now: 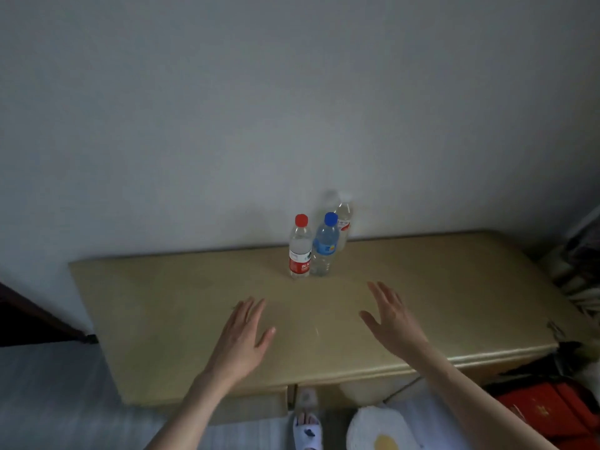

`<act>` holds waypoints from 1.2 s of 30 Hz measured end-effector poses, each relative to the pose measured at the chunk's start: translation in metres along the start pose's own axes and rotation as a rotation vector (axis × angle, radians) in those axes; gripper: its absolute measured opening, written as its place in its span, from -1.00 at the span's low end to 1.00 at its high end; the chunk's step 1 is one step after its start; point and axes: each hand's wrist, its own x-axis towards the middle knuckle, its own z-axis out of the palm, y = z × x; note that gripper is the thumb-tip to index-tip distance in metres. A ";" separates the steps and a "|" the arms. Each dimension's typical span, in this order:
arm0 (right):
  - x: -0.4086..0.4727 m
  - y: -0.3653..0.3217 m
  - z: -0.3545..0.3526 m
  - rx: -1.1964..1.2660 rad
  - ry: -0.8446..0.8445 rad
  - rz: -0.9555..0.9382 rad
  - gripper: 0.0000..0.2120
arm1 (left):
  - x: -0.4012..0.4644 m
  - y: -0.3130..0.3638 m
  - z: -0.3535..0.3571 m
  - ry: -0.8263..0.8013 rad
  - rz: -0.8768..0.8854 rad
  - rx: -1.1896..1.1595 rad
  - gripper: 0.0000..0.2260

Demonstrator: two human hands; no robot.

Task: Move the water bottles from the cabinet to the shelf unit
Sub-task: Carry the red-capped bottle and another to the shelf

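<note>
**Two empty hands reach toward bottles on a cabinet**

Head view: Three water bottles stand upright in a tight cluster at the centre of the frame, on the far part of a tan cabinet (168, 306) set against a pale wall (259, 108). The red-cap bottle (300, 246) stands on the left, just beside the blue-cap bottle (325, 245); the clear bottle (343, 222) stands behind them, nearest the wall, partly hidden and blurred. In the lower centre, the left hand (243, 336) and the right hand (391, 319) hover over the cabinet top, fingers spread and holding nothing, both short of the bottles. The right hand is the nearer to the cluster. At the bottom edge, a foot in a white slipper (306, 430) shows below the cabinet front, beside a fried-egg cushion (380, 431). A red box (545, 407) sits at lower right.
</note>
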 end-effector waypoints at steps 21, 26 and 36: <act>0.309 -0.011 -0.049 0.076 0.010 -0.005 -0.66 | 0.262 0.047 0.000 0.087 -0.032 -0.331 -0.70; 0.311 -0.006 -0.044 0.035 0.009 0.023 -0.65 | 0.260 0.042 0.005 0.166 -0.066 -0.282 -0.72; 0.235 0.002 -0.020 0.187 0.081 0.044 -0.71 | 0.238 0.038 0.001 0.117 -0.076 -0.267 -0.77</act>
